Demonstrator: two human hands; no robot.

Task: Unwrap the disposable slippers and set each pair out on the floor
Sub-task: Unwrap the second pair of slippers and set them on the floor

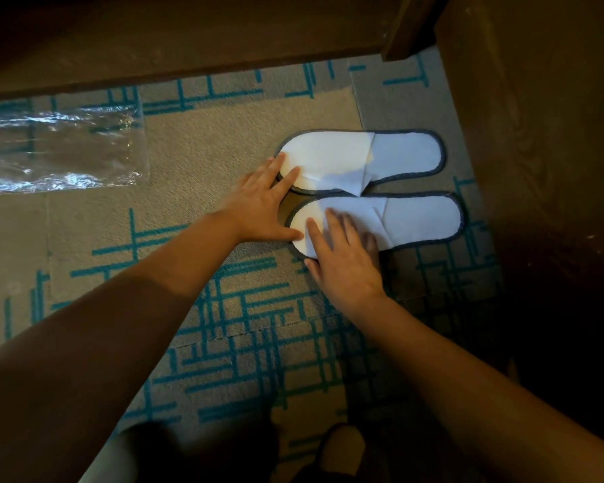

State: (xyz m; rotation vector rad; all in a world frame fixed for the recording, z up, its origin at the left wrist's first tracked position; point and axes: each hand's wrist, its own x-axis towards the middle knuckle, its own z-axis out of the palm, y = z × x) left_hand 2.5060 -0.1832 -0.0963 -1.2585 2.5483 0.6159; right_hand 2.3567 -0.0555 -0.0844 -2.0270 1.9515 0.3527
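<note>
Squaring up 1 unwrapped pair on the floor

Left hand (258,207) and right hand (342,259) lie flat, grips open, holding nothing, on the 2 slippers (408,217) lying side by side on the carpet (206,151); empty wrapper (60,151) lies well apart. Next probably calls for lifting away and unwrapping another pair.

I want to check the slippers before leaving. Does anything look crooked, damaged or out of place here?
Nothing is damaged. The two white slippers lie flat on the carpet, side by side but slightly splayed at the toes. The empty plastic wrapper lies loose on the carpet to the left. Both hands, left hand and right hand, rest flat on the heels.
</note>
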